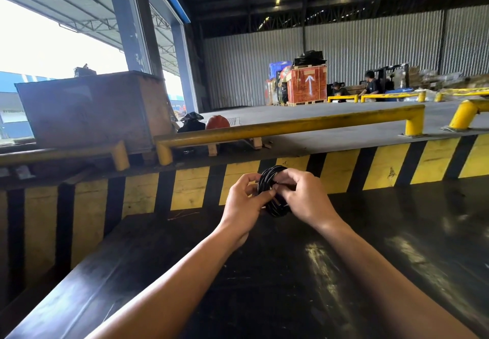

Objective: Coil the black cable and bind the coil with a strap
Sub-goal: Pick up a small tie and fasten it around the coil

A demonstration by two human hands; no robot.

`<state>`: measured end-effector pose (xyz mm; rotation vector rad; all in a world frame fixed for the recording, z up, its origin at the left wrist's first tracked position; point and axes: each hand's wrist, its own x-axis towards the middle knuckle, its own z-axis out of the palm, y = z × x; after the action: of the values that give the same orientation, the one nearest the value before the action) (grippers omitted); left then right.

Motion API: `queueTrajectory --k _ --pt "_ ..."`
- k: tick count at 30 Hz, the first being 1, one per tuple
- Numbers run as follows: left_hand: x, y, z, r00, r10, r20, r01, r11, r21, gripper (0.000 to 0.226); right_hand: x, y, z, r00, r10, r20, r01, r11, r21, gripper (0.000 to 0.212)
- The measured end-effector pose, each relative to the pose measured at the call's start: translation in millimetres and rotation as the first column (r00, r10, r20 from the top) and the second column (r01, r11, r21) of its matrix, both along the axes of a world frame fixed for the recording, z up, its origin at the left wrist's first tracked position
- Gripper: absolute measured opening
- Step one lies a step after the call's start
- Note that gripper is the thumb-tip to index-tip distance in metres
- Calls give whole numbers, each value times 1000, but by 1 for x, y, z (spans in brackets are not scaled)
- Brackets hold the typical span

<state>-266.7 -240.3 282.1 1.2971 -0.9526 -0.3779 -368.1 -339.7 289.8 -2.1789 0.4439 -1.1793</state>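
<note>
The black cable [267,180] is wound into a small upright coil, held in the air above the black table [291,272]. My left hand [244,203] grips the coil's left side, thumb and fingers pinched on it. My right hand [304,198] grips the right side, its fingertips pinching a thin dark strip across the coil's middle; I cannot tell whether that strip is the strap or the cable's end. Both hands hide much of the coil.
A yellow-and-black striped dock wall [344,172] rises just beyond the table's far edge. A yellow rail [291,125] runs above it. A wooden crate [92,111] stands at the left. Two people sit far back by an orange crate [307,84].
</note>
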Motion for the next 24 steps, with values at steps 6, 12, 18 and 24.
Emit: queueTrajectory --k 6,12,18,24 --pt "-4 -3 -1 999 -45 -25 45 999 -20 28 -3 0 1 998 -51 44 54 997 -64 7" --pt "-1 -2 0 995 -90 -36 89 996 -29 29 -6 1 -5 998 -1 58 3 999 -39 19" --pt "-3 -1 4 997 -12 70 15 999 -45 27 -12 3 -12 986 -2 166 -7 998 55 6" --pt "-10 1 10 983 -20 180 31 998 -63 34 -19 5 -16 979 28 202 -61 986 156 14"
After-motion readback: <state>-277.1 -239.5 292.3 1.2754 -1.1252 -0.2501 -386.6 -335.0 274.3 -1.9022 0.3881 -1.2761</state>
